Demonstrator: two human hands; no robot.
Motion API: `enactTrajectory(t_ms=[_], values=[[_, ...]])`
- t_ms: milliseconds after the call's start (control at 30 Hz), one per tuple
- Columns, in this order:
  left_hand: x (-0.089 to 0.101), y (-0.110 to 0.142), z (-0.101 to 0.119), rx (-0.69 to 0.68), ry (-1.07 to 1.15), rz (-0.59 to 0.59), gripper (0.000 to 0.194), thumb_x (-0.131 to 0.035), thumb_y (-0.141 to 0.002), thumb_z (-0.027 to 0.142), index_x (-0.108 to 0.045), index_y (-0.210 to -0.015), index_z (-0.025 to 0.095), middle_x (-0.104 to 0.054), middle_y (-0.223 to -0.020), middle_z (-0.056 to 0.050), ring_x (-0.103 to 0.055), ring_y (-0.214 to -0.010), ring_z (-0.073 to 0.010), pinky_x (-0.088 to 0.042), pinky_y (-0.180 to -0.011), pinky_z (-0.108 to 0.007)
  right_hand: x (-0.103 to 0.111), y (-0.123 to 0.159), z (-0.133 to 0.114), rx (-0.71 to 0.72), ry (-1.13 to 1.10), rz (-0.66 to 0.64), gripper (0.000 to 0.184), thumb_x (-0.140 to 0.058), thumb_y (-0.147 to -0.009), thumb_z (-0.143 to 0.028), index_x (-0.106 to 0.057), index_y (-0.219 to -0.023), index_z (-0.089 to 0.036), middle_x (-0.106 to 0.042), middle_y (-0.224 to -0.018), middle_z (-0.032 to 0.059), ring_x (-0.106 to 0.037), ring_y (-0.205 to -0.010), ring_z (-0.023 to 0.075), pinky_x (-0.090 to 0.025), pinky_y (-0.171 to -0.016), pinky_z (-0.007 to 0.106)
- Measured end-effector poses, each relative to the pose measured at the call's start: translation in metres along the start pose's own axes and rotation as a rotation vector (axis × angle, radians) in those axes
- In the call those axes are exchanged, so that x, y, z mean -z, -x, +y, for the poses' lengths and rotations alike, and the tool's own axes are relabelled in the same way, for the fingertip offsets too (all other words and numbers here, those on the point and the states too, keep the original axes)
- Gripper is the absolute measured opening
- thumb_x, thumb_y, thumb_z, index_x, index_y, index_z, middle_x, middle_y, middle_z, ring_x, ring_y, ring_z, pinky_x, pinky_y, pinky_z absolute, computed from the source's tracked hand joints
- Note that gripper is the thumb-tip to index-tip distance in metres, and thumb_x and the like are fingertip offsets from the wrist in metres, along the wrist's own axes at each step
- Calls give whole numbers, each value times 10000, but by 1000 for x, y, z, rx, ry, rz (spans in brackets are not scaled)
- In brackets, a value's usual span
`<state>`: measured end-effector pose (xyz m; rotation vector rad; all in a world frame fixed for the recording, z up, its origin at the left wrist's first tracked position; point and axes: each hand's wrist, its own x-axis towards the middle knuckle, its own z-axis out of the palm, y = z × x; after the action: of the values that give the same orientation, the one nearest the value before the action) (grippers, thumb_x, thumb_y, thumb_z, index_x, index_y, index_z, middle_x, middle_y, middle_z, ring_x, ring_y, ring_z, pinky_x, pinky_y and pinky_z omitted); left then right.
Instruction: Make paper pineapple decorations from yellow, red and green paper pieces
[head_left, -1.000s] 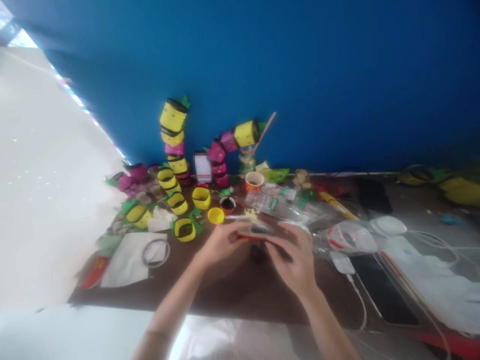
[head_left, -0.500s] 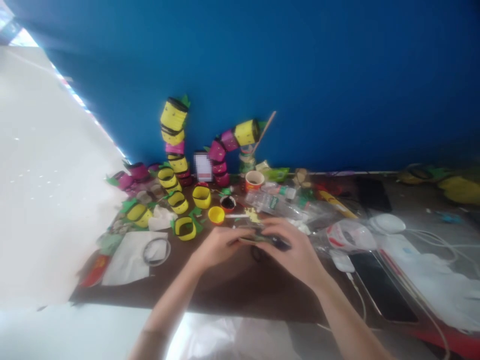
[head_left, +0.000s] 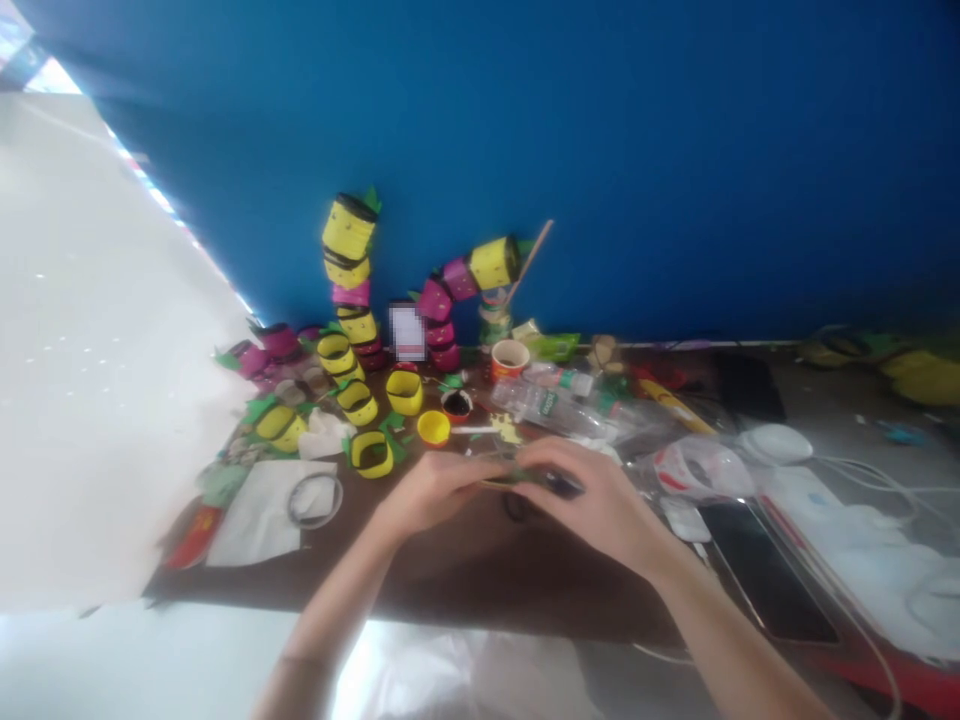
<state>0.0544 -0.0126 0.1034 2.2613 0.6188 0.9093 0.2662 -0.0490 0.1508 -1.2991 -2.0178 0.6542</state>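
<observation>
Over the dark table [head_left: 465,580], my left hand [head_left: 431,492] is closed, pinching one side of a small, thin, yellowish-green piece [head_left: 496,484]. My right hand [head_left: 589,500] is curled at the piece's other side, its fingertips meeting it. Under the right fingers shows a dark object [head_left: 564,485], too blurred and covered to name. A dark loop [head_left: 516,507] appears just below the piece; I cannot tell whether it joins that object. Beyond the hands are a yellow cup [head_left: 433,429] and yellow scraps [head_left: 507,430].
Yellow and magenta decorated rings stand in curved stacks [head_left: 351,240] by the blue wall. Clear plastic bottles [head_left: 559,408] lie behind my right hand. A phone [head_left: 769,570] and white cables are at right. A tape roll [head_left: 315,500] rests on white paper [head_left: 255,520] at left.
Both hands stay over almost the same spot, with the piece still between them. The right hand and forearm have shifted slightly; the view has moved a little.
</observation>
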Motion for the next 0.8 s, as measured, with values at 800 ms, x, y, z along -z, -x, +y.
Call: enactTrajectory(t_ms=[800], values=[[9, 0, 11, -58, -67, 7, 411, -417, -830, 73, -555, -1184, 228, -647, -1081, -54, -626, -943, -160, -493, -821, -260, 17, -14, -40, 21, 208, -261, 167, -515, -771, -107, -624, -776, -233, -634, -805, 8, -605, -718, 162, -459, -618, 251]])
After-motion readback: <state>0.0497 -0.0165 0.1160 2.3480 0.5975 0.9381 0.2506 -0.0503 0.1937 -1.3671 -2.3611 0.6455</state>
